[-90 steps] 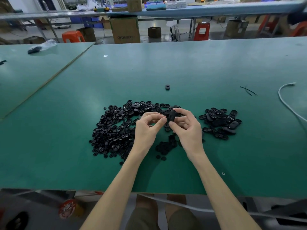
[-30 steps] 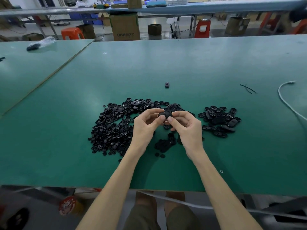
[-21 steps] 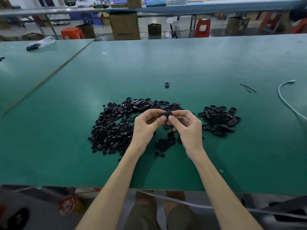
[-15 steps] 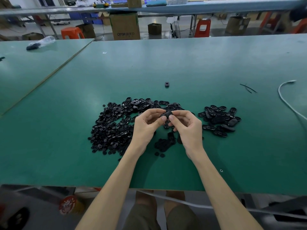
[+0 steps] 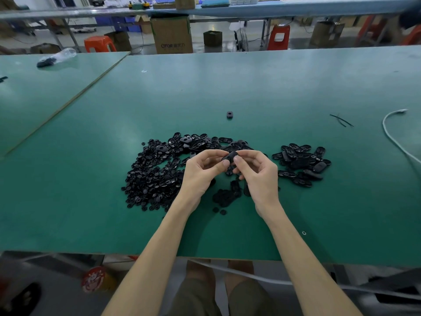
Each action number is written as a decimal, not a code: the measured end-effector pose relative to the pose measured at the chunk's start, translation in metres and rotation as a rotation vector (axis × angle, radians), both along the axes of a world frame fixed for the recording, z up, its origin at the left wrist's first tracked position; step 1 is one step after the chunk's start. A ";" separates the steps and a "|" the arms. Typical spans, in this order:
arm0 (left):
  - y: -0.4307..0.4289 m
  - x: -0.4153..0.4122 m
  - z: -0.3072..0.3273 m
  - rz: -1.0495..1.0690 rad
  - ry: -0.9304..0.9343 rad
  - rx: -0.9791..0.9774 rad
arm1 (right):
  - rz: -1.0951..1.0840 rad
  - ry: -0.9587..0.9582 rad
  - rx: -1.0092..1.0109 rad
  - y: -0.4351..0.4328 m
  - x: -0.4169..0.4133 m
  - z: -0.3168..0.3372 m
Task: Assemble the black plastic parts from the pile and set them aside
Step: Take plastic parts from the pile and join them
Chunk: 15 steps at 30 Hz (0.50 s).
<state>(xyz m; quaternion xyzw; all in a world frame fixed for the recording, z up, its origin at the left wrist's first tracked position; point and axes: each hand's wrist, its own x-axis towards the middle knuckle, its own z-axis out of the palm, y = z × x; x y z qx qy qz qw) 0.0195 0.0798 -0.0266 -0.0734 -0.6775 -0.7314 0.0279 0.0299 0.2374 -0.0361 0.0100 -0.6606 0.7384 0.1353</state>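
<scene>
Both hands [image 5: 230,166] pinch 1 black part [image 5: 230,156] above the pile [image 5: 159,172]; uneven thumb pressure could misalign it or drop it among loose pieces.

Forearms extend from 6 o'clock and converge; left hand [image 5: 200,173] at 9 o'clock and right hand [image 5: 259,173] at 3 o'clock pinch one black part [image 5: 230,155] between curled thumbs and forefingers.

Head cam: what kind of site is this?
Probably a factory assembly floor: long green workbench, a pile of black plastic parts, one part pinched between left hand and right hand, cardboard carton and plastic stool behind.
</scene>
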 end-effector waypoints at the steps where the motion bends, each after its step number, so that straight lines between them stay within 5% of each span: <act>1: 0.000 0.000 0.000 -0.001 -0.004 0.002 | -0.001 0.000 0.002 0.000 0.000 0.000; 15: -0.004 0.000 0.000 -0.010 -0.069 0.008 | -0.005 -0.009 0.018 -0.001 0.002 0.001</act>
